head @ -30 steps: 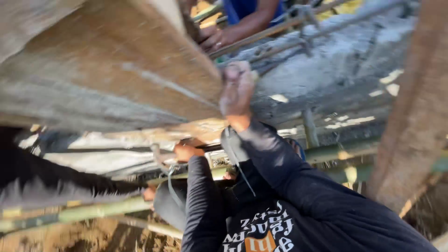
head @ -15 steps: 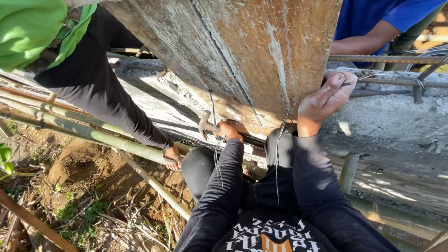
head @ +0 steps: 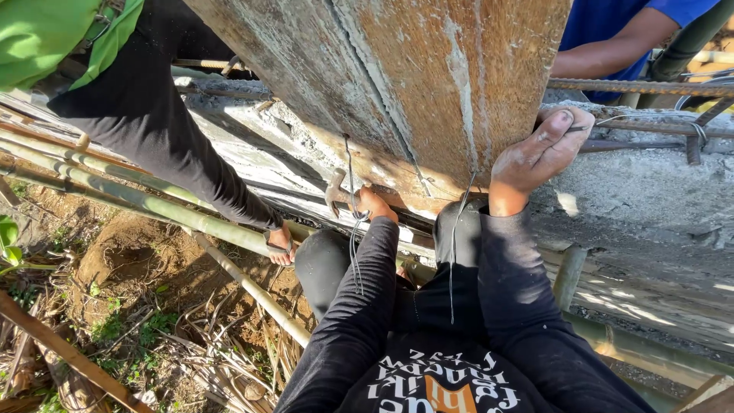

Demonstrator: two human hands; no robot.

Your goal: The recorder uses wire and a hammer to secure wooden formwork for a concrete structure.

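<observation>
Wooden formwork board [head: 428, 84]: broad, weathered plank face, brown streaked with grey cement residue, long cracks running along the grain; tilted, filling the frame from 11 to 1 o'clock, lower edge near centre.

Tie wire [head: 353, 229]: thin grey steel strands, twisted together, hanging off the board's lower edge at centre, just by the left hand [head: 375, 205].

Second wire strand [head: 457, 229]: single, thin, hanging at 3 o'clock of the first, beside the right hand [head: 535, 157], which presses the board's lower right edge.

No packages, labels, signs or screens show anywhere near the fingers; the only lettering is a white and orange print on the black shirt [head: 440, 386].
</observation>
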